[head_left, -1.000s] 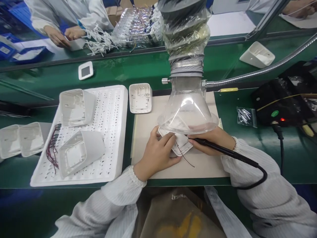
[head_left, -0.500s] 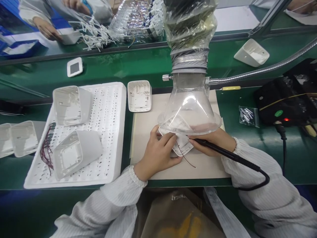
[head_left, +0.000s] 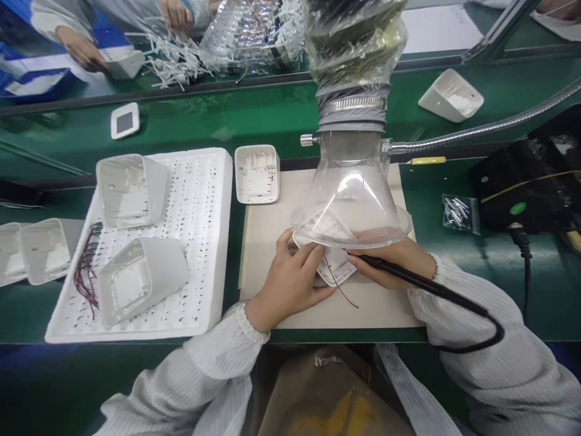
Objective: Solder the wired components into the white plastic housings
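Beneath a clear fume hood (head_left: 356, 206), a white plastic housing (head_left: 336, 269) lies tilted on the beige mat. My left hand (head_left: 293, 275) is closed on its left side, thumb at the lower edge and fingertips at the top. A thin dark wire (head_left: 336, 280) runs out from under those fingertips over the housing; whether they pinch it is hidden. My right hand (head_left: 385, 263) grips a black-handled soldering iron (head_left: 408, 280) from the right, its fingertips beside the housing. The iron's tip cannot be seen clearly through the hood.
At left, a white foam tray (head_left: 200, 242) bears two white housings and a bundle of wires (head_left: 86, 272). Another housing (head_left: 257, 175) stands behind the mat. To the right are a bag of metal pieces (head_left: 460, 213) and a black box (head_left: 512, 188). A co-worker's hand (head_left: 82, 48) shows beyond.
My hands, the housing and the iron keep nearly the same places. The view has shifted slightly. Across the bench, a co-worker's other hand has moved right and down. The black box's red light no longer shows.
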Tool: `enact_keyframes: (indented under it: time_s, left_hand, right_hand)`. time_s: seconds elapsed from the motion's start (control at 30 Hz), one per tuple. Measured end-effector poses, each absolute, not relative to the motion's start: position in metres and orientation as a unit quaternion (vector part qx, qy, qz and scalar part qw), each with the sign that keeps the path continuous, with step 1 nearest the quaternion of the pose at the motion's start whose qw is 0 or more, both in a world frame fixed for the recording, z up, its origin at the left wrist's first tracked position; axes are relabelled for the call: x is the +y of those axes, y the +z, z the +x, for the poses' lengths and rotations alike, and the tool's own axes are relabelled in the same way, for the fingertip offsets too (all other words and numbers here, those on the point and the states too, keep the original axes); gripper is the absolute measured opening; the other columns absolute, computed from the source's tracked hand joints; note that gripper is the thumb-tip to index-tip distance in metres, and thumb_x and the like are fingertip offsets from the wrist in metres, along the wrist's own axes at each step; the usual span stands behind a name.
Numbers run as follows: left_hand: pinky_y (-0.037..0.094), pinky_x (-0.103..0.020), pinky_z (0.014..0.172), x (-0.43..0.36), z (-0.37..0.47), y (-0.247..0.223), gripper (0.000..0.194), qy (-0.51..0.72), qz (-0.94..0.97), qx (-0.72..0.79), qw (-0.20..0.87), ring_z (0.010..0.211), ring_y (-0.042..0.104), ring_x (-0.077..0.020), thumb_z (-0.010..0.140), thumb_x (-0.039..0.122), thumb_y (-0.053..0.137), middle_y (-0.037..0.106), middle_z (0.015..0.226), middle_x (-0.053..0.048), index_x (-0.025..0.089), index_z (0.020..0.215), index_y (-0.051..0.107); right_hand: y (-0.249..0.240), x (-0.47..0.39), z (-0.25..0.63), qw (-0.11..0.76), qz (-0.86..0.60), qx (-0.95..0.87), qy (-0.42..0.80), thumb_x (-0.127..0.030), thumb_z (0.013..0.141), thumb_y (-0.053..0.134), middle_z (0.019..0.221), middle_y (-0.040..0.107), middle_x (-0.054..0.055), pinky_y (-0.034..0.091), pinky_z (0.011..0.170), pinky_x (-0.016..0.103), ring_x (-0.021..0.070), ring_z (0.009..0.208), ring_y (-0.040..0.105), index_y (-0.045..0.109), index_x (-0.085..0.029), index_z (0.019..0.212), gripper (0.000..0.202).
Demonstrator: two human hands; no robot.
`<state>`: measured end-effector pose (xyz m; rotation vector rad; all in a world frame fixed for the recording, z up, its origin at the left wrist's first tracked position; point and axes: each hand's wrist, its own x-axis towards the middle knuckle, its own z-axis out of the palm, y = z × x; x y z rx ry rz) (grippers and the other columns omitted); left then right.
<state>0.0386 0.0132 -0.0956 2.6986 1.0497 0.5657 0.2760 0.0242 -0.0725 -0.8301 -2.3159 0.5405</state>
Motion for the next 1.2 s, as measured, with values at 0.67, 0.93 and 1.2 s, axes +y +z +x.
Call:
enact_keyframes:
  time_s: [0.67, 0.93, 1.2]
  left_hand:
    - [0.034, -0.06, 0.11, 0.0113, 0.0385, -0.0992, 0.062, 0.2, 0.91, 0.355, 0.075, 0.114, 0.061, -0.0348, 0.088, 0.05, 0.067, 0.069, 0.122, -0.017, 0.012, 0.133, 0.049]
    - [0.033, -0.06, 0.11, 0.012, 0.0385, -0.0973, 0.065, 0.191, 0.912, 0.355, 0.079, 0.115, 0.06, -0.0349, 0.087, 0.051, 0.069, 0.068, 0.123, -0.016, 0.011, 0.134, 0.048]
    - [0.033, -0.06, 0.11, 0.0114, 0.0379, -0.0995, 0.061, 0.205, 0.911, 0.349, 0.081, 0.116, 0.06, -0.0345, 0.088, 0.05, 0.069, 0.069, 0.121, -0.016, 0.013, 0.132, 0.047]
  right_hand:
    - [-0.0757, 0.0229, 0.2748, 0.331, -0.314, -0.869, 0.193, -0.018, 0.094, 0.056, 0.105, 0.074, 0.003, 0.058, 0.093, 0.034, 0.0208, 0.1, 0.071, 0.068, -0.025, 0.107, 0.019]
    - [-0.0747, 0.0234, 0.2731, 0.326, -0.312, -0.874, 0.181, -0.017, 0.094, 0.056, 0.115, 0.073, 0.005, 0.057, 0.097, 0.036, 0.0213, 0.102, 0.071, 0.067, -0.024, 0.115, 0.025]
    - [-0.0797, 0.0192, 0.2729, 0.293, -0.336, -0.874, 0.191, -0.02, 0.096, 0.055, 0.094, 0.073, 0.004, 0.058, 0.085, 0.033, 0.0204, 0.093, 0.07, 0.069, -0.022, 0.093, 0.015]
